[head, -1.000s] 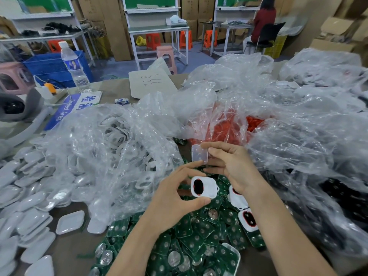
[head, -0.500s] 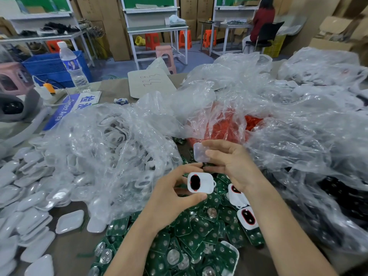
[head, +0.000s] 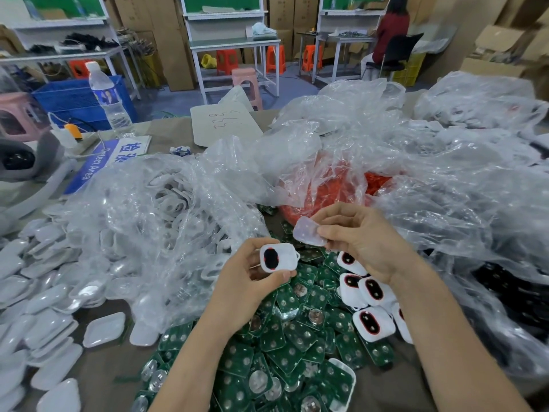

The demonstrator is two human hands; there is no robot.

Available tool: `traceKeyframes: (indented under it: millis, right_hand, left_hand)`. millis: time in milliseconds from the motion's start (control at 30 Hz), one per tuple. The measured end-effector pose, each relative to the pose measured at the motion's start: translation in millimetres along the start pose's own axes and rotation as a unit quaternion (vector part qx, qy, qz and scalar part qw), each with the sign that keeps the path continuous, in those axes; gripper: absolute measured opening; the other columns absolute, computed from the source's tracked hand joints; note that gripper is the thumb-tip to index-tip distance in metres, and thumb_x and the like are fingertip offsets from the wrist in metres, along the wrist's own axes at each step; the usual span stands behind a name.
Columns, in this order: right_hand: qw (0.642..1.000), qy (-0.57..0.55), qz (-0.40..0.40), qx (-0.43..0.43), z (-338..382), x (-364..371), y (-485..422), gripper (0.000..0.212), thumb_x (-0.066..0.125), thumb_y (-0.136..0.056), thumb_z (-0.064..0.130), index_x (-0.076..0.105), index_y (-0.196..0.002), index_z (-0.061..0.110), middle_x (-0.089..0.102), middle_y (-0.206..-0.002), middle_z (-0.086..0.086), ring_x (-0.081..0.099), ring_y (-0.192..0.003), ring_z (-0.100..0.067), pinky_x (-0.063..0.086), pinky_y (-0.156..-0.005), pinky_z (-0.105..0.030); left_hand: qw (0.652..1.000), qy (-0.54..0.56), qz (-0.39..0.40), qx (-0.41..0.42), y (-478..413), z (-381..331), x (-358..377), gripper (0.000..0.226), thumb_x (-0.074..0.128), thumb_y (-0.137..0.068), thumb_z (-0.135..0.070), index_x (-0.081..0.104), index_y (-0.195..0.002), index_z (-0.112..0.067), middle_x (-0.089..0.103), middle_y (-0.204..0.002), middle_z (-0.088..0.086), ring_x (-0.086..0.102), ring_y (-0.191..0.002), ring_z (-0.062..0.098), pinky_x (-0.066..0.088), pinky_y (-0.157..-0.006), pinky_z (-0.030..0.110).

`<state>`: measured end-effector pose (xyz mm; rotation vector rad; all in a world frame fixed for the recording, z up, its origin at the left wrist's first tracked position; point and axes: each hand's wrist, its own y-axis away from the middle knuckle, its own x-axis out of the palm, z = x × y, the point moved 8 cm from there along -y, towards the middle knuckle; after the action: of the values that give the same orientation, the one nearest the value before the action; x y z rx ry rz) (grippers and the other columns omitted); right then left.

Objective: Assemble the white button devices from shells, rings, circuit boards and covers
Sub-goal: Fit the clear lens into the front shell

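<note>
Thumb and fingers of the left hand [head: 246, 283] grip a white button shell [head: 279, 258] with a dark round centre. Just beside it, the right hand [head: 368, 242] pinches a translucent cover [head: 309, 236]. Below both lies a heap of green circuit boards [head: 285, 355] at the near edge of the table [head: 98, 370] — assembled devices [head: 372, 292] lie under the right wrist, and white trays [head: 32, 298] are piled along the left edge.

One camera sits on my head, facing forward and down over the tabletop [head: 104, 373]. My left hand [head: 252, 281] and right hand [head: 362, 242] are close below it, mid-frame. The wide lens also takes in the room beyond, seemingly bent at the edges.
</note>
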<state>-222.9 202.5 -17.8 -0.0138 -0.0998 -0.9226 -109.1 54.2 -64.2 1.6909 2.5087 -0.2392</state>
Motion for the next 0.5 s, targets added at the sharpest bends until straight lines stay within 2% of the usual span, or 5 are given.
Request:
traceKeyframes:
  millis: [167,367,500]
  right_hand:
    - [0.999,0.038,-0.004,-0.001,-7.7,6.3,1.1,0.017,0.068,-0.081,-0.006,0.075,-0.084,0.010,0.072,-0.074,-0.003,0.065,-0.068,-0.011,0.056,-0.065,-0.020]
    - [0.997,0.073,0.010,-0.017,-10.7,22.9,1.6,0.015,0.071,-0.080,-0.004,0.073,-0.082,0.010,0.071,-0.071,-0.001,0.066,-0.065,-0.011,0.058,-0.065,-0.023]
    - [0.992,0.118,0.013,-0.043,-8.1,31.5,1.9,0.019,0.072,-0.079,-0.004,0.074,-0.079,0.015,0.070,-0.069,0.004,0.064,-0.063,-0.007,0.052,-0.061,-0.017]
  left_hand:
    - [1.000,-0.013,0.004,0.008,-0.3,0.2,0.6,0.041,0.082,-0.075,-0.012,0.063,-0.107,-0.029,0.071,-0.099,-0.019,0.066,-0.093,-0.001,0.050,-0.073,0.012]
    - [1.000,-0.023,0.005,0.012,-0.5,-0.3,0.5,0.040,0.082,-0.076,-0.015,0.061,-0.106,-0.031,0.072,-0.097,-0.018,0.067,-0.090,0.000,0.050,-0.072,0.012]
    - [1.000,-0.026,0.009,0.012,-0.4,1.2,0.8,0.042,0.082,-0.076,-0.016,0.061,-0.110,-0.029,0.073,-0.098,-0.014,0.068,-0.090,0.003,0.051,-0.075,0.014]
